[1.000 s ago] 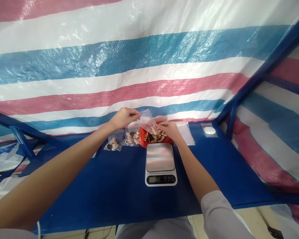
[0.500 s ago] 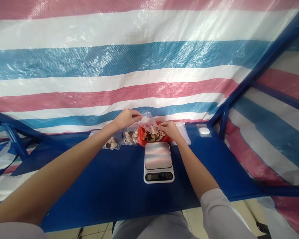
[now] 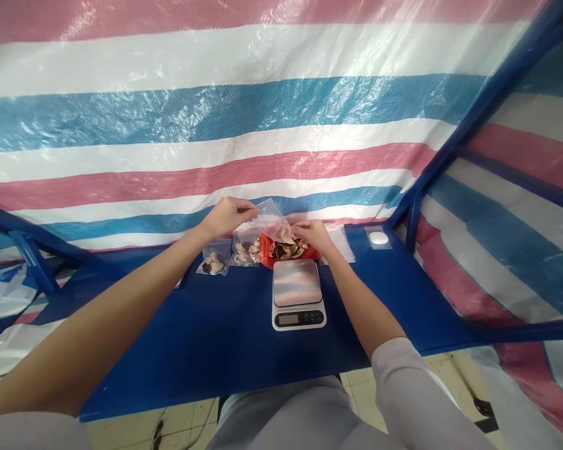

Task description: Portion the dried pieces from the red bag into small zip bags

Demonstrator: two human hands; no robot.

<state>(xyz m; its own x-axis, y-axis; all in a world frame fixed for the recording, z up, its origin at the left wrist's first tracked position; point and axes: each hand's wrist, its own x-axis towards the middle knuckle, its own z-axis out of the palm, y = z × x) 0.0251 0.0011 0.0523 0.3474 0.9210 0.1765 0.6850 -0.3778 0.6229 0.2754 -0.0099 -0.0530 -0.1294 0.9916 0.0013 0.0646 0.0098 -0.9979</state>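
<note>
My left hand (image 3: 231, 215) pinches the upper left edge of a clear plastic bag (image 3: 271, 216), which slants down to the right. My right hand (image 3: 313, 234) is closed at the bag's lower right end, beside pale pieces; whether it grips the bag or a piece I cannot tell. Just below lies an open red bag (image 3: 265, 251) of dried slices (image 3: 291, 250), cream and dark brown, like dried mushrooms. In front of it stands a white kitchen scale (image 3: 299, 294) with a bare metal plate.
Left of the red bag lie two clear bags of similar pieces, one nearer (image 3: 213, 264) and one beside it (image 3: 244, 252). Flat clear bags (image 3: 341, 244) lie to the right. Farther right sits a white oval object (image 3: 378, 238) on clear plastic. Striped sheeting (image 3: 216, 169) closes off the blue table's (image 3: 206, 337) back.
The view has shifted slightly. My left hand has moved a little left and up, drawing the clear bag out wider. My right hand stays by the bag's lower end.
</note>
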